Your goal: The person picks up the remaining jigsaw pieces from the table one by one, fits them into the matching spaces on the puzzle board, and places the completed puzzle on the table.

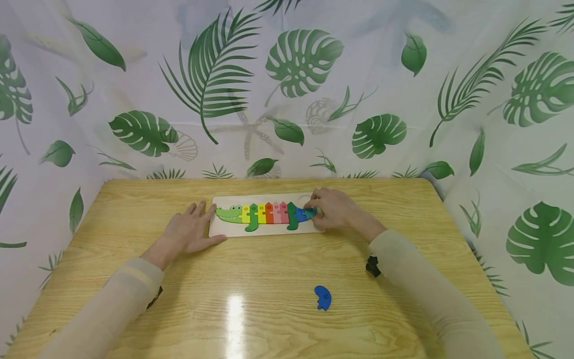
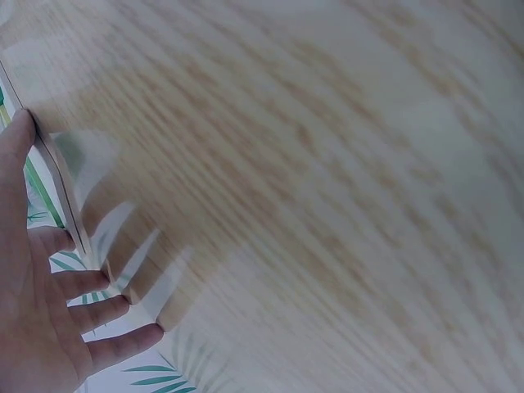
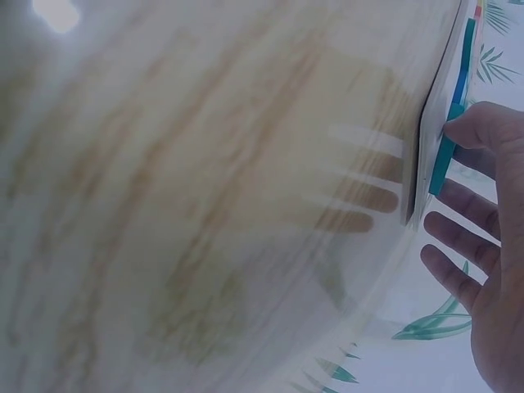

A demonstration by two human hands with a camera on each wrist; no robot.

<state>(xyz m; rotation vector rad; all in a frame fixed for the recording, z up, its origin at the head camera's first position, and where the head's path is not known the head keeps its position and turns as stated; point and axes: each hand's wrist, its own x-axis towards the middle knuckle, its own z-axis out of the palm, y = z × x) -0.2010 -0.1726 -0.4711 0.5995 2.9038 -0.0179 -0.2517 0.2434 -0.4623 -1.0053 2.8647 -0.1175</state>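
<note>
A pale wooden puzzle board [image 1: 273, 230] lies near the table's back, bearing a crocodile of coloured pieces: a green head [image 1: 228, 215], a row of yellow, green, orange, pink and red segments, then blue ones toward the right. My left hand [image 1: 190, 232] rests at the board's left end, fingers spread, with thumb and forefinger touching its edge. At the right end my right hand [image 1: 336, 208] pinches a teal puzzle piece [image 3: 443, 164], which sits against the blue segment. Its thumb shows on the piece in the right wrist view; the other fingers lie partly behind the board.
A loose blue curved puzzle piece [image 1: 324, 297] lies on the wooden table [image 1: 269, 279], nearer the front and right of centre. Behind the table hangs a white leaf-printed cloth [image 1: 287, 109], which also runs along both sides.
</note>
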